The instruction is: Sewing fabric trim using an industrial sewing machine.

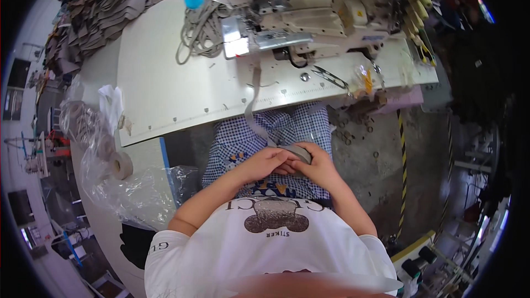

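Observation:
Over my lap, on a blue checked apron (pixel 223 146), both my hands are closed round a roll of grey fabric tape (pixel 298 153). My left hand (pixel 268 164) holds it from the left, fingers meeting those of the other hand. On the right side, my right hand (pixel 321 168) wraps round the roll, thumb over its top. A loose grey strip (pixel 251 107) runs up from the hands, over the table edge, toward the sewing machine (pixel 309 16). The lower part of the roll is hidden by my fingers.
Thread snips (pixel 330 77) lie on the white table (pixel 160 77) below the machine. A coil of grey cord (pixel 201 30) is left of it. Further left are stacked grey fabric pieces (pixel 105 16), clear plastic wrap (pixel 130 196) and another tape roll (pixel 120 165).

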Demonstrator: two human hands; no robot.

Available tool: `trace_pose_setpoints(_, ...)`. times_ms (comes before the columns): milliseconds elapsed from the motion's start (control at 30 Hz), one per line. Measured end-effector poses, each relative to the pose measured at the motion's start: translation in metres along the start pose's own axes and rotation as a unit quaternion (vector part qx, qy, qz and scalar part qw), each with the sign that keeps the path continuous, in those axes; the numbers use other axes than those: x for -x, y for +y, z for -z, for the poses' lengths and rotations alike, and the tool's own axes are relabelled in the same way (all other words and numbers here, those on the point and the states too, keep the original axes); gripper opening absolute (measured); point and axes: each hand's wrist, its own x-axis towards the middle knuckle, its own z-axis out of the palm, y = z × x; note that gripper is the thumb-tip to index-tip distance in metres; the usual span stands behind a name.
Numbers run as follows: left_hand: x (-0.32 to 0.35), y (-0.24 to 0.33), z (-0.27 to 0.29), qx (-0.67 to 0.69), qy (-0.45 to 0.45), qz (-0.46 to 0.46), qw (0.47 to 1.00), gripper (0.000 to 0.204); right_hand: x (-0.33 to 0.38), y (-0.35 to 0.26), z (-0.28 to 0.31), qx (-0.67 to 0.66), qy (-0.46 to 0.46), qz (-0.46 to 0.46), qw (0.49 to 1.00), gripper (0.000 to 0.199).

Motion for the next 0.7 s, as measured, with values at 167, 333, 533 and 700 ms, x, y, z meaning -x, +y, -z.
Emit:
trace_pose_setpoints(167,-0.063,-0.025,0.005,-0.070,-0.058,0.077,0.993,0.048,0.049,0.022,0.046,0.006,0.090,-0.061,0.994,0.036)
trace_pose_setpoints(333,-0.091,0.010,-0.044,0.095,0.019,-0.043,0.994,0.043,0.083,0.010,0.063,0.054,0.108,-0.033,0.992,0.035)
trace_pose_setpoints(533,-0.084,0.047,-0.035,0.272,-0.004,-0.071,0.960,0.032,0.104,0.024,0.080,-0.024,0.078,-0.102,0.991,0.038)
trace_pose_setpoints(700,-0.077,0.055,0.000,0.314,0.029,-0.131,0.940,0.028,0.164,0.038,0.157,-0.124,0.097,-0.170,0.973,0.042)
